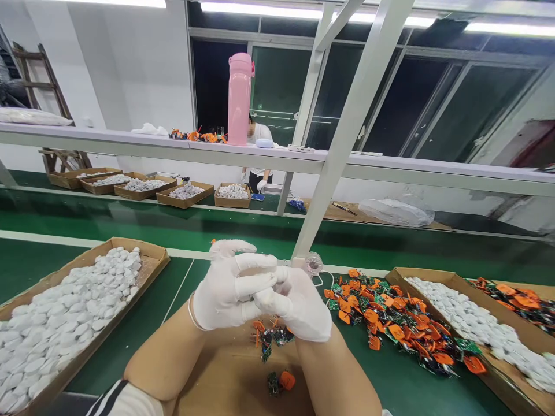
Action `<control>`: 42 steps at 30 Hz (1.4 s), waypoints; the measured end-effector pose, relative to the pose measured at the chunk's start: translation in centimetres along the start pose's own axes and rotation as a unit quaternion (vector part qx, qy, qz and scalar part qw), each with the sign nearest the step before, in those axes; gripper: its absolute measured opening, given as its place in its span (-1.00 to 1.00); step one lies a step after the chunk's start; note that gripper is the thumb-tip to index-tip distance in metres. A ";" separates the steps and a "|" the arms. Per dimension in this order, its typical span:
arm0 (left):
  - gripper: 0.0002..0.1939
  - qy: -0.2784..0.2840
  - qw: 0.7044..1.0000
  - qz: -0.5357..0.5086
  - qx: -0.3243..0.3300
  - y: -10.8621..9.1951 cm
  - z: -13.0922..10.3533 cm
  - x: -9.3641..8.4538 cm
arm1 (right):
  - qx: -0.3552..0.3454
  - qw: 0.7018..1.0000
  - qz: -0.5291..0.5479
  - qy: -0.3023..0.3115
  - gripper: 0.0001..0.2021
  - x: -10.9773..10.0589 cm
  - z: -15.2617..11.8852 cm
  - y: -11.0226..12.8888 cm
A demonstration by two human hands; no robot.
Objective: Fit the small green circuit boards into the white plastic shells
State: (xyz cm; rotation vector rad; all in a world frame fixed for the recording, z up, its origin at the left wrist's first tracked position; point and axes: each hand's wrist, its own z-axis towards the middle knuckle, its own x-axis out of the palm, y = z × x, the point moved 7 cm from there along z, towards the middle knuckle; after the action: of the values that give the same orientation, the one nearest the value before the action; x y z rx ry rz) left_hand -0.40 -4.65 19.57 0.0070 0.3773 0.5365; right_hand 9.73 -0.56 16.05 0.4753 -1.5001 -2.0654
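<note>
White gloves cover both hands, which meet over a cardboard tray (234, 375) in front of me. My left hand (236, 286) has its fingers bent toward the right one, the index finger raised apart. My right hand (299, 300) has thumb and fingers pressed together against the left fingertips. Whatever lies between the fingertips is too hidden to make out. Below the hands, a few green circuit boards with orange parts (271, 338) rest in the tray. Nearer me in the tray is another orange piece (287, 380) beside a small board (273, 383).
A box of white discs (73, 306) stands at left. Orange and green assemblies (390, 318) are heaped at right, beside another box of white pieces (472, 318). A slanted white post (338, 162) and a shelf with a pink bottle (240, 101) rise ahead. A person (261, 136) stands beyond.
</note>
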 end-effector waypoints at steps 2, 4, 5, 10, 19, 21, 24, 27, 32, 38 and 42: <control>-0.80 -0.002 1.000 -0.005 0.003 0.0 0.0 0.0 | -0.003 1.000 -0.011 -0.005 -0.62 0.0 0.0 0.1; -0.80 -0.002 1.000 -0.010 0.007 0.0 0.0 -0.1 | -0.013 1.000 -0.014 0.004 -0.60 0.3 0.1 0.5; -0.79 -0.002 1.000 -0.014 0.010 0.0 0.1 -0.1 | -0.016 1.000 -0.014 0.012 -0.58 0.4 0.1 0.8; -0.75 0.000 0.999 -0.034 0.013 0.0 0.5 0.0 | -0.012 0.999 -0.021 0.028 -0.54 0.7 0.1 1.0; -0.77 -0.080 0.983 -0.146 -0.081 0.9 0.3 -0.7 | -0.009 0.991 0.127 0.051 -0.54 0.7 0.4 0.1; -0.74 -0.077 0.978 -0.179 -0.077 0.9 0.3 -0.7 | -0.019 0.979 0.195 0.062 -0.53 0.7 0.5 0.1; -0.68 -0.065 0.974 -0.210 -0.054 0.8 0.2 -0.4 | -0.022 0.970 0.234 0.055 -0.56 0.6 0.7 -0.1; -0.58 -0.050 0.973 -0.222 -0.040 0.6 -0.1 0.0 | -0.022 0.970 0.236 0.046 -0.55 0.6 0.9 -0.2; -0.52 -0.032 0.980 -0.188 -0.063 0.2 -0.3 0.1 | -0.046 0.974 0.223 0.013 -0.55 0.8 1.1 0.1; -0.47 -0.066 0.983 -0.149 -0.088 0.0 -0.1 -1.0 | -0.091 0.980 0.171 -0.046 -0.47 0.1 0.9 0.1; -0.54 -0.065 0.974 -0.192 -0.104 0.2 -0.1 -1.2 | -0.157 0.976 0.119 -0.095 -0.52 -1.0 0.2 0.4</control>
State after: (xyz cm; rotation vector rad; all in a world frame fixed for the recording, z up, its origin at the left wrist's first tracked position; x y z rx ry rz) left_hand -1.50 -5.12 19.91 -0.2282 0.1856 0.1889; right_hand 10.50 0.07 16.43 -0.0250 -1.2282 -2.1451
